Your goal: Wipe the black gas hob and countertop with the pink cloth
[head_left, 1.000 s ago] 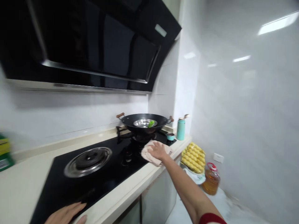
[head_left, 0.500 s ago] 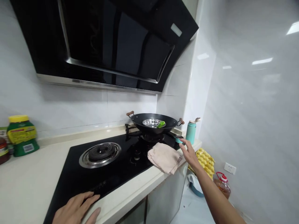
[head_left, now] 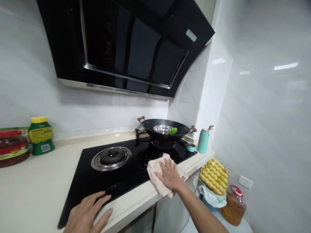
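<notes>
Pale pink and folded, a cloth point(head_left: 155, 179) lies over the front edge of the black gas stove point(head_left: 97, 184) and the counter. My right hand point(head_left: 169, 174) rests flat on top of it, fingers spread; part of the cloth is hidden beneath. At the stove's near left corner, my left hand point(head_left: 88, 210) lies with its fingers apart, holding nothing. Behind the cloth, a black wok point(head_left: 155, 134) with wooden handles sits on the right burner. Inside it are a shiny metal bowl point(head_left: 160, 128) and a bright green object point(head_left: 172, 131).
A teal bottle point(head_left: 203, 141) and small teal cup point(head_left: 190, 148) stand right of the wok. Jars point(head_left: 13, 149) and a green bottle point(head_left: 41, 137) stand left. Yellow egg trays point(head_left: 215, 174) and an oil jug point(head_left: 233, 207) are low right. Overhead hangs a range hood point(head_left: 126, 48).
My right hand has moved left from beside the teal cup onto the cloth, which has shifted slightly left on the stove. My left hand stays near the front edge. The view has turned slightly left.
</notes>
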A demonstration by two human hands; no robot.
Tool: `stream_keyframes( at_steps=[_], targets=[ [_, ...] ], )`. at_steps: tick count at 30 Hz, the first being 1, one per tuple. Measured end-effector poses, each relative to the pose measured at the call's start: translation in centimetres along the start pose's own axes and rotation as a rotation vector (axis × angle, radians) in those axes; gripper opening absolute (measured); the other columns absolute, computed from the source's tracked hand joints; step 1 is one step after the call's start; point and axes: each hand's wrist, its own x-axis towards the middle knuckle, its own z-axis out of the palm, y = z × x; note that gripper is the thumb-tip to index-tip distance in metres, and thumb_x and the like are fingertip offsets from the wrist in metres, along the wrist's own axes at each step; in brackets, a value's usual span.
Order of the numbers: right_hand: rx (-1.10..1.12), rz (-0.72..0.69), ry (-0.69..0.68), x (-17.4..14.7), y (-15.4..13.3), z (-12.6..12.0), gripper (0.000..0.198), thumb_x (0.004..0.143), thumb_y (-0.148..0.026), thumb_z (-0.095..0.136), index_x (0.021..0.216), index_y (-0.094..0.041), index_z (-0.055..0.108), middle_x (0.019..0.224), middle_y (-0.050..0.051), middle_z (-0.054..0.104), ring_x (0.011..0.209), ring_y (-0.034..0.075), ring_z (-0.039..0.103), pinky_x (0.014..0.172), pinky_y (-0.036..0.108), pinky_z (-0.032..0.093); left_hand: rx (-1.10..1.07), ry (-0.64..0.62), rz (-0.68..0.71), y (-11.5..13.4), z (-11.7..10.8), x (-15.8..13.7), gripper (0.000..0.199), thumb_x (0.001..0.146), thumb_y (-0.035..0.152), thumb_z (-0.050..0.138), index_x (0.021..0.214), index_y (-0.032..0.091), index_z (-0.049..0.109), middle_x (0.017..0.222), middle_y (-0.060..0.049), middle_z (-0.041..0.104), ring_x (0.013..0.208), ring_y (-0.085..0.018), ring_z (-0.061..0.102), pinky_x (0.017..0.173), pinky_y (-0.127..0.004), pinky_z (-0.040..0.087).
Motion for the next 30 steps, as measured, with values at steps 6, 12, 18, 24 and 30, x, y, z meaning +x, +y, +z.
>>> stream_keyframes(
  at_steps=[6, 12, 18, 24, 30],
  targets=[
    [0.132, -0.289, -0.109, -2.6, -9.6, 1.7, 0.092, 0.092, -0.074, 0.035, 0.16, -0.014, 0.02, 0.168, 0.017, -0.002, 0.152, 0.04, -0.012, 0.121, 0.061, -0.004, -0.093, 0.013, -0.102, 1.1, -1.2, 0.1, 0.047, 0.089, 0.057, 0.051, 0.127, 0.033, 0.067, 0.138, -0.007, 0.063, 0.127, -0.031, 0.058, 0.103, -0.05, 0.048],
    [0.169, -0.542, -0.166, -1.3, -15.3, 2.4, 0.086, 0.093, -0.068, 0.041, 0.159, -0.016, 0.026, 0.168, 0.018, 0.002, 0.153, 0.04, -0.006, 0.121, 0.062, -0.001, -0.16, 0.195, -0.093, -0.2, 0.0, 0.0, 0.049, 0.088, 0.054, 0.054, 0.129, 0.029, 0.065, 0.137, -0.011, 0.06, 0.126, -0.032, 0.057, 0.102, -0.049, 0.05],
    [0.218, -0.512, -0.128, 1.6, -15.9, 2.1, 0.066, 0.098, -0.062, 0.035, 0.152, -0.025, 0.04, 0.167, 0.013, 0.018, 0.154, 0.036, 0.01, 0.121, 0.061, 0.007, -0.148, 0.236, -0.039, 1.4, -1.2, 1.0, 0.049, 0.09, 0.048, 0.053, 0.131, 0.024, 0.063, 0.143, -0.013, 0.056, 0.131, -0.031, 0.054, 0.108, -0.05, 0.047],
    [0.427, -0.584, 0.036, 1.6, -12.9, 0.6, 0.047, 0.103, -0.042, 0.032, 0.137, -0.022, 0.058, 0.142, 0.008, 0.058, 0.13, 0.021, 0.053, 0.113, 0.037, 0.037, -0.047, -0.195, -0.069, 5.8, -3.8, 6.4, 0.069, 0.089, 0.048, 0.052, 0.15, 0.019, 0.047, 0.159, -0.015, 0.041, 0.149, -0.034, 0.032, 0.12, -0.055, 0.028],
    [0.39, -0.475, 0.525, 2.3, 1.5, -1.8, 0.033, 0.096, -0.04, 0.045, 0.101, -0.023, 0.073, 0.111, 0.009, 0.071, 0.106, 0.024, 0.065, 0.099, 0.039, 0.048, 0.034, -0.678, -0.095, 8.4, -3.8, 8.6, 0.088, 0.076, 0.066, 0.063, 0.154, 0.038, 0.035, 0.168, -0.008, 0.013, 0.153, -0.041, 0.004, 0.119, -0.067, 0.006]
  ],
)
